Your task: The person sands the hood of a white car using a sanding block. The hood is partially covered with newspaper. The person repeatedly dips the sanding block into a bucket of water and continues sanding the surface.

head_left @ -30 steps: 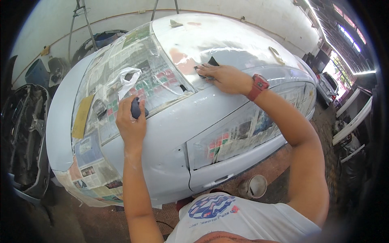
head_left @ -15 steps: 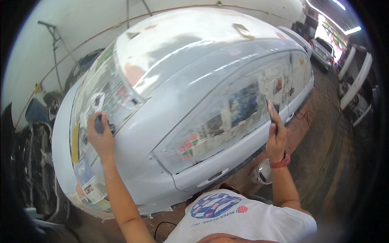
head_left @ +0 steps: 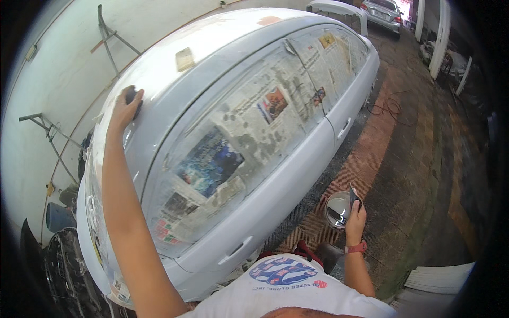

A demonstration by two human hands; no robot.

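A car body [head_left: 286,183] in light grey and white primer stands in front of me, its side windows covered with newspaper [head_left: 238,122]. My left hand [head_left: 123,112] reaches across to the front edge of the white roof, its fingers closed around a small dark block [head_left: 130,94] against the surface. Low on the right, my right hand [head_left: 356,222] grips a thin, dark, flat sheet [head_left: 354,198] that looks like sandpaper. Just beside that hand, a round container [head_left: 330,212] with liquid stands on the floor. A tan rectangular pad [head_left: 184,59] lies on the roof.
Metal stands [head_left: 106,47] lean by the white wall at left, above a blue bucket [head_left: 57,217] and dark car parts [head_left: 66,265]. A red hose [head_left: 389,108] coils on the floor. White posts [head_left: 440,40] and a silver car [head_left: 383,15] are farther right.
My left hand has moved with the dark block from the papered windshield area up to the roof. My right hand has dropped from beside the windows to the round container. The view has shifted.
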